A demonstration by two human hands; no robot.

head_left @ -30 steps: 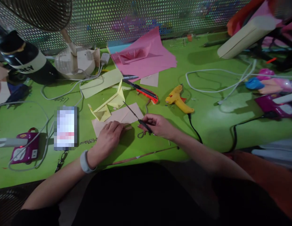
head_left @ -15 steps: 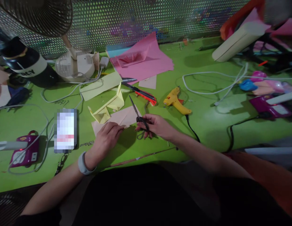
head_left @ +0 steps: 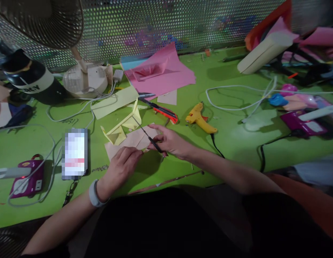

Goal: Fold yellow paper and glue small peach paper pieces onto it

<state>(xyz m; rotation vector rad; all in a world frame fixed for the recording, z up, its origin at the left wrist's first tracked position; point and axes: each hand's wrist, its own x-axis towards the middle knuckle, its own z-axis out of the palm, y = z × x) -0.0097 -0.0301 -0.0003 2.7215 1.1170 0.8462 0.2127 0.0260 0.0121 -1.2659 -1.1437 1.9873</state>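
Note:
My right hand (head_left: 169, 142) is closed around the black handle of a pair of scissors (head_left: 153, 142), whose narrow blades point up and left. Opposite it, my left hand (head_left: 122, 161) has its fingers pinched together on the edge of pale pink paper (head_left: 133, 141) lying on the green table. How much of that paper is between the fingertips is hidden. Just beyond the paper stands a folded yellow paper piece (head_left: 120, 126); the scissor tips overlap it from this viewpoint. A red-and-black utility knife (head_left: 164, 114) rests behind my right hand.
To the right lies a yellow glue gun (head_left: 201, 119) with a black cord. A phone (head_left: 75, 153) and a purple power block (head_left: 28, 177) are on the left. Behind are a fan (head_left: 84, 79), a dark bottle (head_left: 39, 77) and pink sheets (head_left: 179, 73). White cables cross the table.
The scissors have turned in my right hand, their blades now lying lower and further left. My left hand stays at the paper. The whole view has shifted slightly.

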